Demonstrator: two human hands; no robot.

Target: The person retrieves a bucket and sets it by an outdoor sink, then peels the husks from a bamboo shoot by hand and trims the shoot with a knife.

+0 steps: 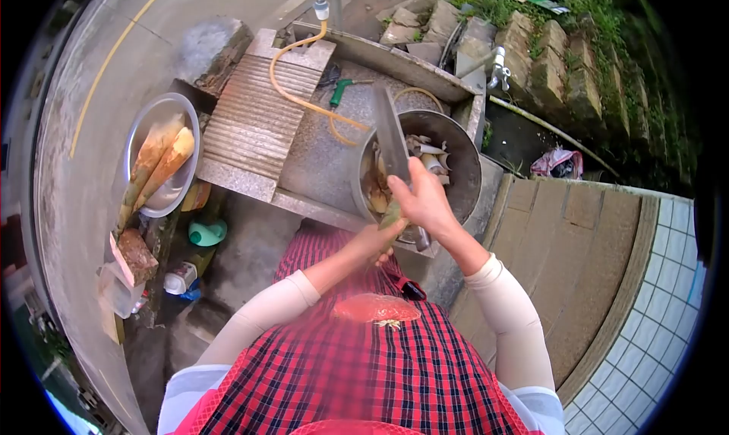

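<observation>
My right hand [427, 199] is wrapped round the handle of a broad-bladed knife [391, 135], whose blade points up and away over the pot. Just below it, my left hand [378, 243] is closed round a greenish piece [392, 214] that looks like the tip of a bamboo shoot; most of it is hidden by my fingers. Beneath both hands stands a large round metal pot [472, 169] with pale chunks and husk-like pieces [431, 161] inside. Whether the blade touches the held piece, I cannot tell.
The pot stands in a stone sink with a ridged washboard [254, 112], a yellow hose [285, 85] and a green spray nozzle [342, 91]. At left, a steel basin [178, 196] holds long bamboo shoots [161, 161]. A green jug [207, 233] is below. Taps [498, 70] stand behind.
</observation>
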